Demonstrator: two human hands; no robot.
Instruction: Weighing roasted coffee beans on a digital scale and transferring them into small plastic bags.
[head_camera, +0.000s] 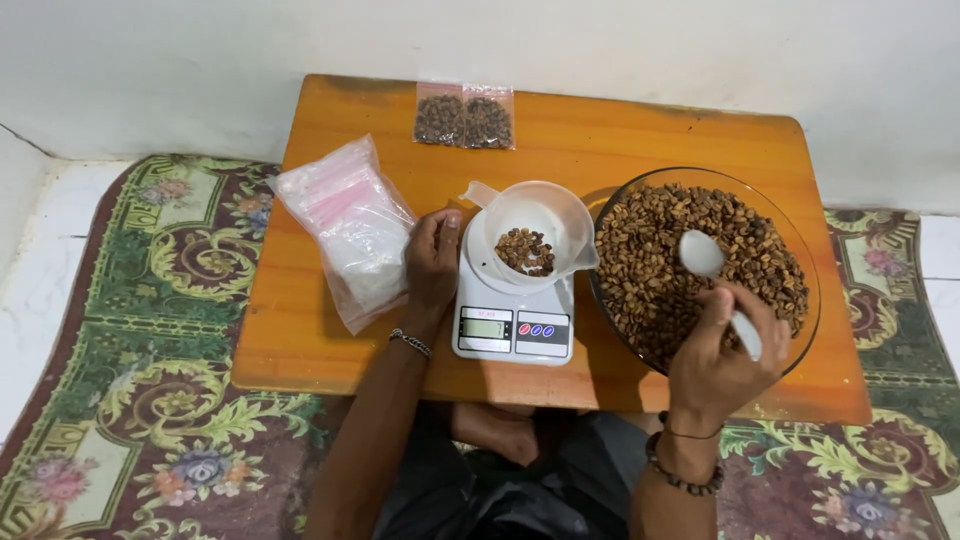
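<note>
On the orange wooden tabletop (300, 330), from the left: a stack of clear zip bags (350, 230), then the left hand (432, 262), fingers curled loosely against the left edge of a white digital scale (512, 325) carrying a white spouted cup (530, 235) with a few coffee beans (526, 251) inside. Farther back, near the wall, two small filled bags of beans (464, 120). At right, a glass bowl (808, 300) heaped with beans, and above it the right hand (722, 362) closed around the handle of a white spoon (703, 253), its scoop empty over the heap.
</note>
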